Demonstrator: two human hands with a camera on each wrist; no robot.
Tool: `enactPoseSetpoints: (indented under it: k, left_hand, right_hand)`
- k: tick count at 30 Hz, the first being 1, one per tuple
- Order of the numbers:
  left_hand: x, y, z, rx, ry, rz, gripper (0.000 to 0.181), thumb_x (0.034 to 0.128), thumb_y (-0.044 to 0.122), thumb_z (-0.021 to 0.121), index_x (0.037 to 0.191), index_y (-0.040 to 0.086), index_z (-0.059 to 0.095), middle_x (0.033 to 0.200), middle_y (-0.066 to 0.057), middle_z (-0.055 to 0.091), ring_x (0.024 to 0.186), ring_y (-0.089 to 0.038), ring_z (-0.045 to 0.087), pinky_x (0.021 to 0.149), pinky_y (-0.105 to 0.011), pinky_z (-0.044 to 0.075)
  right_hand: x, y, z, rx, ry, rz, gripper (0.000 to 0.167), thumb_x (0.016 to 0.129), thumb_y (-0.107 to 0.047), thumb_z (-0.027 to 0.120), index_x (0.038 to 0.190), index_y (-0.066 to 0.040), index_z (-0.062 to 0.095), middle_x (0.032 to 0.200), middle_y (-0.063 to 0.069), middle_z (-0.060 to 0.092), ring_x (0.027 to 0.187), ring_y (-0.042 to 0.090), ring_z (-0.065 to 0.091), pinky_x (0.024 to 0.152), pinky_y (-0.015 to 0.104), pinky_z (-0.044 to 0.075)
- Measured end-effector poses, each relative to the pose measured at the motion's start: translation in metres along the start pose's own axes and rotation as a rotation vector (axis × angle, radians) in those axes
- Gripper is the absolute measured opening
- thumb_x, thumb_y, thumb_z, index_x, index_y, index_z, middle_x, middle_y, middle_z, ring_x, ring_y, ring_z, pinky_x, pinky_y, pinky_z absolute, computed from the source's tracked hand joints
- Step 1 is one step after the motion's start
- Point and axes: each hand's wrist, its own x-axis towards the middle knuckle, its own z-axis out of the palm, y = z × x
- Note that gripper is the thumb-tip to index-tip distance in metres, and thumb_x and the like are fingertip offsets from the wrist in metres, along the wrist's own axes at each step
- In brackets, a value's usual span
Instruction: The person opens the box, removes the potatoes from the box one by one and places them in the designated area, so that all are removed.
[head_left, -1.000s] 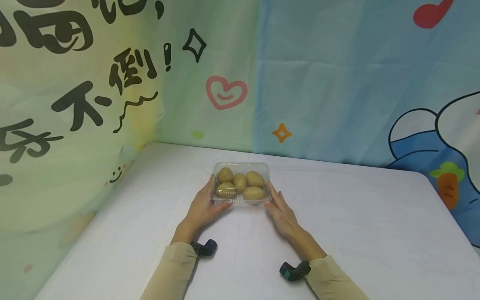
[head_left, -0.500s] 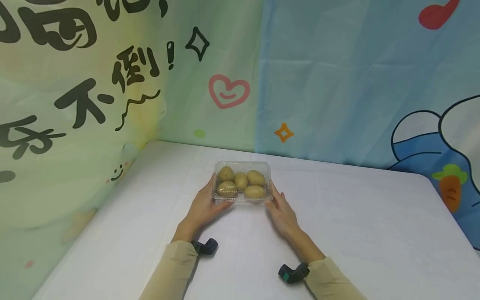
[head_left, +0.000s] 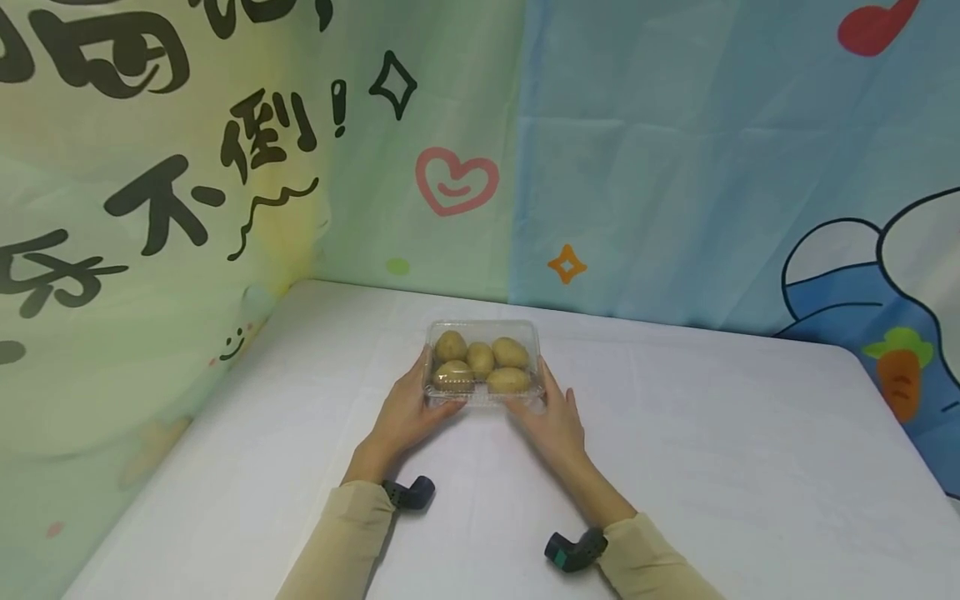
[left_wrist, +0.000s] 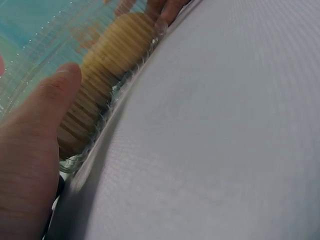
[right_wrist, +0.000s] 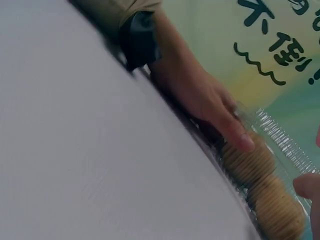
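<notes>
The right hand [head_left: 553,423] has shifted its thumb [head_left: 519,410] leftward along the container [head_left: 482,392].

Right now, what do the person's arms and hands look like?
The left sleeve and right sleeve are beige. The left wrist device and right wrist device are dark and bent, the latter with a green patch. The left hand and right hand are gloveless.

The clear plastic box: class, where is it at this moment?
In the head view, the clear plastic box is near the middle, toward the far edge of the white table, held between the left hand and the right hand.
</notes>
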Motion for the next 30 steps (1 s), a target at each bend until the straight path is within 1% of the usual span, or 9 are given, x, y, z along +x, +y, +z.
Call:
enactPoseSetpoints:
  k: [3, 7, 11, 14, 17, 19, 22, 26, 30]
  left_hand:
    - [0.0006, -0.0004, 0.0008, 0.014, 0.008, 0.008, 0.105, 0.0788, 0.052, 0.070, 0.150, -0.002, 0.016, 0.155, -0.018, 0.026, 0.138, -0.035, 0.035, 0.116, -0.043, 0.030]
    - [0.0008, -0.0007, 0.0016, 0.024, 0.006, -0.004, 0.105, 0.0787, 0.053, 0.070, 0.150, -0.002, 0.017, 0.155, -0.018, 0.026, 0.138, -0.035, 0.035, 0.116, -0.043, 0.030]
    - [0.0008, -0.0008, 0.0022, 0.019, 0.008, -0.008, 0.105, 0.0785, 0.053, 0.070, 0.150, -0.003, 0.016, 0.155, -0.018, 0.025, 0.138, -0.036, 0.035, 0.116, -0.044, 0.030]
    - [0.0010, -0.0011, 0.0030, 0.017, 0.014, -0.007, 0.105, 0.0785, 0.053, 0.071, 0.150, -0.002, 0.016, 0.155, -0.018, 0.025, 0.138, -0.036, 0.036, 0.116, -0.044, 0.031]
    - [0.0014, -0.0015, 0.0041, 0.019, 0.016, -0.006, 0.105, 0.0786, 0.052, 0.071, 0.150, -0.002, 0.016, 0.155, -0.018, 0.025, 0.138, -0.036, 0.036, 0.115, -0.045, 0.031]
    - [0.0017, -0.0014, 0.0046, 0.017, 0.017, -0.006, 0.105, 0.0783, 0.052, 0.071, 0.150, -0.002, 0.016, 0.155, -0.018, 0.026, 0.138, -0.036, 0.036, 0.115, -0.044, 0.031]
    - [0.0024, -0.0012, 0.0051, 0.017, 0.018, 0.003, 0.105, 0.0785, 0.052, 0.071, 0.150, -0.002, 0.016, 0.155, -0.018, 0.027, 0.137, -0.035, 0.037, 0.115, -0.044, 0.032]
    - [0.0023, -0.0007, 0.0046, 0.022, 0.017, 0.005, 0.105, 0.0784, 0.053, 0.071, 0.150, -0.002, 0.017, 0.154, -0.018, 0.028, 0.137, -0.035, 0.037, 0.115, -0.043, 0.032]
    - [0.0007, -0.0002, 0.0043, 0.013, 0.014, -0.011, 0.106, 0.0780, 0.052, 0.072, 0.150, -0.003, 0.017, 0.154, -0.020, 0.027, 0.137, -0.037, 0.036, 0.115, -0.045, 0.032]
  right_hand:
    - [0.0002, -0.0013, 0.0013, 0.009, 0.012, 0.022, 0.086, 0.083, -0.054, 0.062, 0.152, -0.025, 0.020, 0.152, 0.015, 0.033, 0.142, 0.050, 0.013, 0.111, 0.071, 0.016]
    - [0.0002, -0.0006, 0.0029, 0.013, 0.026, 0.020, 0.084, 0.085, -0.052, 0.061, 0.152, -0.025, 0.020, 0.151, 0.016, 0.035, 0.142, 0.050, 0.013, 0.111, 0.070, 0.015]
    - [0.0010, 0.0020, 0.0039, -0.001, 0.044, -0.024, 0.081, 0.087, -0.049, 0.060, 0.153, -0.022, 0.020, 0.149, 0.016, 0.039, 0.139, 0.045, 0.029, 0.118, 0.060, 0.012]
    - [0.0021, 0.0037, 0.0037, -0.006, 0.046, -0.058, 0.079, 0.089, -0.046, 0.059, 0.153, -0.020, 0.020, 0.148, 0.016, 0.039, 0.130, 0.041, 0.046, 0.121, 0.054, 0.008]
    - [0.0026, 0.0048, 0.0030, 0.006, 0.040, -0.067, 0.078, 0.090, -0.044, 0.059, 0.153, -0.021, 0.020, 0.150, 0.015, 0.038, 0.123, 0.039, 0.054, 0.122, 0.051, 0.006]
    - [0.0022, 0.0045, 0.0024, 0.017, 0.035, -0.058, 0.077, 0.090, -0.043, 0.058, 0.153, -0.021, 0.020, 0.151, 0.014, 0.036, 0.123, 0.039, 0.053, 0.121, 0.052, 0.006]
    - [0.0017, 0.0036, 0.0019, 0.040, 0.040, -0.035, 0.068, 0.094, -0.037, 0.052, 0.152, -0.018, 0.022, 0.151, 0.014, 0.035, 0.134, 0.040, 0.041, 0.121, 0.054, 0.006]
    - [0.0019, 0.0031, 0.0019, 0.059, 0.055, -0.040, 0.058, 0.097, -0.030, 0.044, 0.151, -0.016, 0.026, 0.144, 0.017, 0.046, 0.142, 0.040, 0.026, 0.121, 0.054, 0.005]
    - [0.0011, 0.0035, 0.0016, 0.061, 0.069, -0.082, 0.059, 0.097, -0.028, 0.046, 0.151, -0.017, 0.025, 0.135, 0.018, 0.055, 0.137, 0.039, 0.036, 0.122, 0.051, 0.004]
